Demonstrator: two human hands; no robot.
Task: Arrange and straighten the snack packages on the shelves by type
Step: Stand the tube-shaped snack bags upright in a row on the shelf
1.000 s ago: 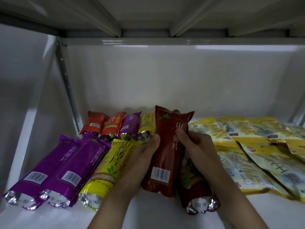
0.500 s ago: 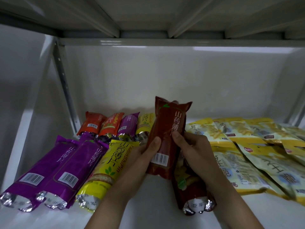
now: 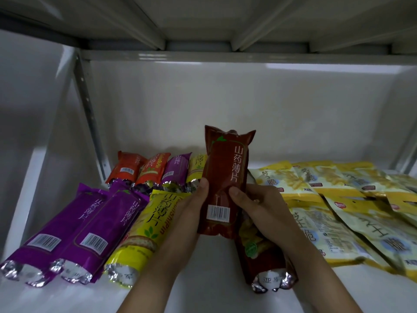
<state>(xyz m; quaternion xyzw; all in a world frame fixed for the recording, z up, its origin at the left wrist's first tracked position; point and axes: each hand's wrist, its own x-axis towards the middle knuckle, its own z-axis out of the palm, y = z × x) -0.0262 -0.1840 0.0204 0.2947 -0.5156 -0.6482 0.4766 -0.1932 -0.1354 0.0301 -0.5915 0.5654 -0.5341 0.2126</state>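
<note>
Left hand [image 3: 191, 208] curled round left edge of dark-red pack [image 3: 225, 184], thumb on front near barcode; right hand [image 3: 259, 211] gripping right edge, thumb on front, fingers behind. Pack held upright, lifted clear of shelf [image 3: 203, 290], mid-frame, w/ its top in front of back row. Left to right otherwise: two purple packs [image 3: 67, 227] lying side by side, touching; yellow pack [image 3: 144, 224] just beside them, partly under left wrist; back row of short packs [image 3: 153, 170], orange, orange, purple, yellow; second dark-red pack [image 3: 266, 263] lying under right hand; heap of flat yellow bags [image 3: 338, 211] overlapping at right. Handling, as judgement: probably light, thin-crisp contents so likely fragile, no squeezing mid-body. Film looks glossy, prob. slippery; tube shape seems fairly stiff but crushable. Best hold likely along long sides at lower third, as now, or by crimped ends. Gentle set-down beside matching dark-red one prob. needed, parallel to neighbours, foil end toward front.
</note>
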